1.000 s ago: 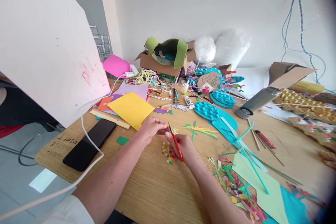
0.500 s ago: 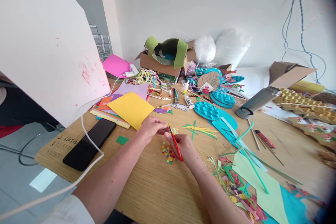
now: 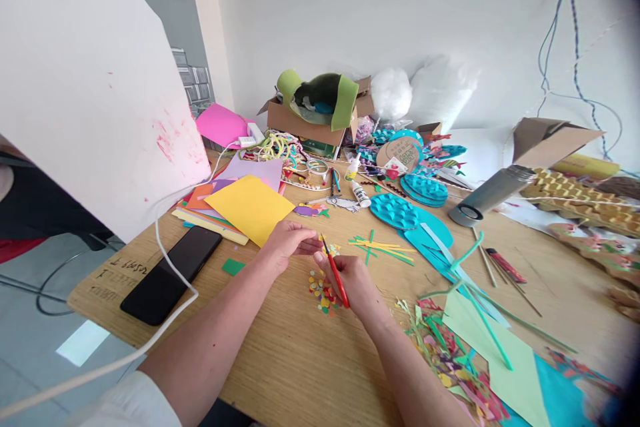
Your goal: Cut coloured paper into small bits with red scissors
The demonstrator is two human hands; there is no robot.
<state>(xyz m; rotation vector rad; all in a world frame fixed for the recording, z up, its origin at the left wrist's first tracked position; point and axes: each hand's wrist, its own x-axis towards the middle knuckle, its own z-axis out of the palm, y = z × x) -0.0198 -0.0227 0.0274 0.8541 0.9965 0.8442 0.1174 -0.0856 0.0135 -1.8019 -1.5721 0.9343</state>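
Note:
My right hand [image 3: 353,283] is closed round a pair of red-handled scissors [image 3: 338,277], whose blades point up and away from me. Close to the blade tips, my left hand [image 3: 290,242] pinches with thumb and fingers; a small yellow bit seems to show there, too small to make out. On the table under the hands lies a pile of small coloured paper pieces [image 3: 320,290]. Thin green and yellow paper strips [image 3: 383,248] lie crossed to the right of the hands. Left of them, a yellow paper sheet [image 3: 247,207] tops a stack of coloured sheets.
A black phone [image 3: 170,273] with a white cable [image 3: 160,240] across it lies at left, near a green paper piece [image 3: 233,267]. Paper scraps [image 3: 455,360] heap at right. Glue bottles [image 3: 360,194], a steel flask [image 3: 493,195] and a cardboard box [image 3: 310,121] stand farther back.
Almost nothing differs. Both hands and the scissors stay at nearly the same spot, with only a very slight shift.

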